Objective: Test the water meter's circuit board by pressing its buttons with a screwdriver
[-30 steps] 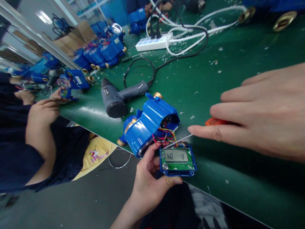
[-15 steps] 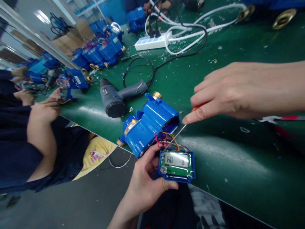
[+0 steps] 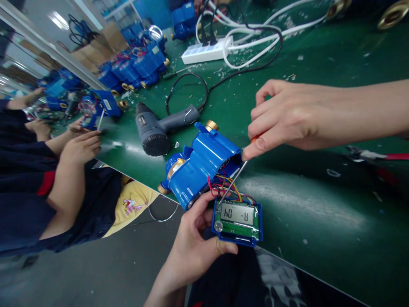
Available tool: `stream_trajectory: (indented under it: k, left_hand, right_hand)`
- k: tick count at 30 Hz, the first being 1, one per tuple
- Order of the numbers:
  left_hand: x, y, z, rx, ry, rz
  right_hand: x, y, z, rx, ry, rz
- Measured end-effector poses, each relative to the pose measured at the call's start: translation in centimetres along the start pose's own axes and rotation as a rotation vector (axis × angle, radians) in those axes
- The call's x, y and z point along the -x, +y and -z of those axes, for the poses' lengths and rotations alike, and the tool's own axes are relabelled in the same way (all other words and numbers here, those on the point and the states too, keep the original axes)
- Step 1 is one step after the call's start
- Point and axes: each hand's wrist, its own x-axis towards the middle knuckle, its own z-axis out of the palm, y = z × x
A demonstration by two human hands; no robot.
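Observation:
My left hand grips a small blue-framed circuit board with a lit display at the table's front edge. In my right hand is a screwdriver, its orange handle mostly hidden by the fingers. The metal shaft slants down to the board's upper left corner; whether the tip touches cannot be made out. Coloured wires run from the board toward the open end of a blue water meter housing with brass fittings, lying just behind my left hand.
A grey heat gun lies behind the meter, its black cord looping back to a white power strip. Red-handled pliers rest at the right. Several blue meters line the back left. A co-worker's hands are busy at the left.
My right hand has shifted slightly left, and its fingers have lifted and curled around the screwdriver. The board stays nearly in place. At the left, the co-worker's hand has moved and now holds a thin tool.

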Motion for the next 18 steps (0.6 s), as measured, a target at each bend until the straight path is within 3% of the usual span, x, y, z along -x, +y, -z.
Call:
stream_trajectory:
  k: [5, 13, 18]
  left_hand:
    - [-0.13, -0.48, -0.30, 0.058, -0.005, -0.001]
    - [-0.22, -0.85, -0.81, 0.189, 0.027, 0.006]
    - [-0.31, -1.01, -0.64, 0.253, -0.041, 0.005]
  right_hand:
    - [0.43, 0.09, -0.42, 0.040, 0.166, 0.167]
    - [1.07, -0.27, -0.18, 0.121, 0.186, 0.249]
    - [1.11, -0.66, 0.30, 0.170, 0.179, 0.261]
